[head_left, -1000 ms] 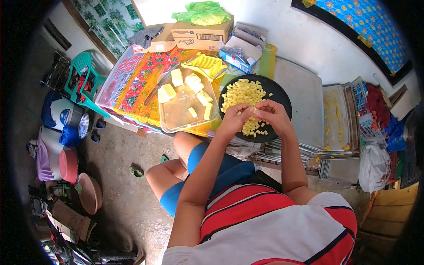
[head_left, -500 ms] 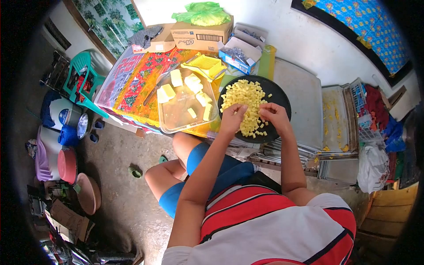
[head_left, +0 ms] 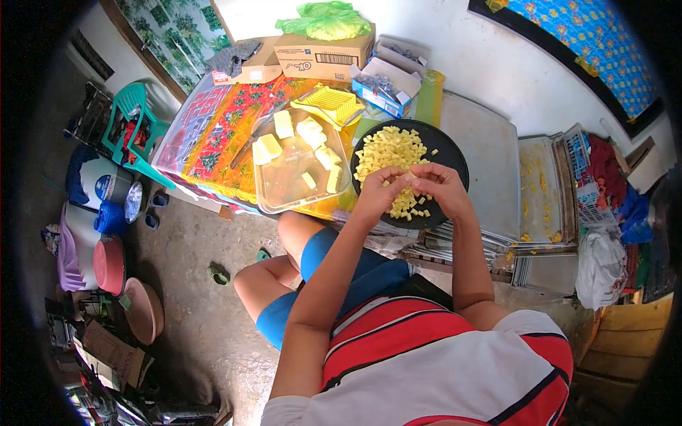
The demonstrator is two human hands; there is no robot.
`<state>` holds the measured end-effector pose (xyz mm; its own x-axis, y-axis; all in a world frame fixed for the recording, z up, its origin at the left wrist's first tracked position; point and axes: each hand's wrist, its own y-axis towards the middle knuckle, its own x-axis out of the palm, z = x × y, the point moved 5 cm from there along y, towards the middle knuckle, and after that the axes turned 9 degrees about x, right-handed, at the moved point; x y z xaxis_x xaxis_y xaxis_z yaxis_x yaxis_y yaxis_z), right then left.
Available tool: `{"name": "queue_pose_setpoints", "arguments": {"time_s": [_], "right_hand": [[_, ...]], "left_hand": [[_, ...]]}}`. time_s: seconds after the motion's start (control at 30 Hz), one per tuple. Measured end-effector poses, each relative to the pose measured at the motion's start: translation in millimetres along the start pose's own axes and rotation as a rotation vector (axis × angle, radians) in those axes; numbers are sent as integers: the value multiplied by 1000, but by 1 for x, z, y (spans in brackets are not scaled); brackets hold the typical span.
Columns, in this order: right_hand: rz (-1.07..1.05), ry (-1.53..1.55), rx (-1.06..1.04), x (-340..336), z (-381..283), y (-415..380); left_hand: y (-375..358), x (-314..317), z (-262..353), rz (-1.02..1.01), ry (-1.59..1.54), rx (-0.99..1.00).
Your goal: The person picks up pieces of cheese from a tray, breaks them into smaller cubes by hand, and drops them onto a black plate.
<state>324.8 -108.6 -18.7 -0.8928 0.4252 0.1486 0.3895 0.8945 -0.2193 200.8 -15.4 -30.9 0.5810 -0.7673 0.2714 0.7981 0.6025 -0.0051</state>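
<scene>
Centrally, yellow cubes (head_left: 389, 149), heaped on black tray (head_left: 453, 155); liable to scatter over near rim if knocked by a wrist. Lie beneath left hand (head_left: 382, 190) and right hand (head_left: 442, 189), fingers curled inward, tips nearly meeting; any cube pinched between, too small to make out. Leftward: clear container (head_left: 283, 193), larger yellow blocks (head_left: 284, 124).

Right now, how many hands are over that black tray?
2. The left hand is over the near left part of the tray; the right hand is over its near right, fingertips close together. No other hands show.
</scene>
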Motion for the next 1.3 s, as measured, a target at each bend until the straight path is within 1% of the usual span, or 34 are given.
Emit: {"name": "queue_pose_setpoints", "arguments": {"time_s": [0.2,0.4,0.43,0.53,0.63,0.7,0.77,0.8,0.9,1.0,1.1,1.2,1.3], "right_hand": [[-24,34,-28,2,-2,-2],[27,93,36,2,-7,-6],[56,54,22,-1,-6,-5],[136,-76,-17,-19,10,6],[204,-262,-48,-33,26,15],[259,-424,-61,-37,31,16],[285,-473,-101,-37,31,16],[299,-497,-122,-35,29,15],[334,-478,-42,-33,19,13],[397,-341,-61,-31,9,9],[324,-388,-141,-19,4,9],[149,-453,-261,22,-6,-4],[107,-713,-394,51,-21,-13]], "left_hand": [[-2,2,2,-30,-5,-15],[1,-4,-11,-29,-26,-41],[2,-5,-13,-23,-14,-43],[2,-8,-16,92,24,-29],[3,-9,-15,112,69,56],[4,-13,-16,137,98,13],[3,-15,-17,162,85,-31],[3,-16,-17,173,58,-52],[2,-19,-15,182,0,-63],[0,-20,-9,157,-44,-63],[-5,-18,0,118,-121,-78],[-9,-14,1,52,-193,-105],[-13,-10,4,15,-230,-128]]}}
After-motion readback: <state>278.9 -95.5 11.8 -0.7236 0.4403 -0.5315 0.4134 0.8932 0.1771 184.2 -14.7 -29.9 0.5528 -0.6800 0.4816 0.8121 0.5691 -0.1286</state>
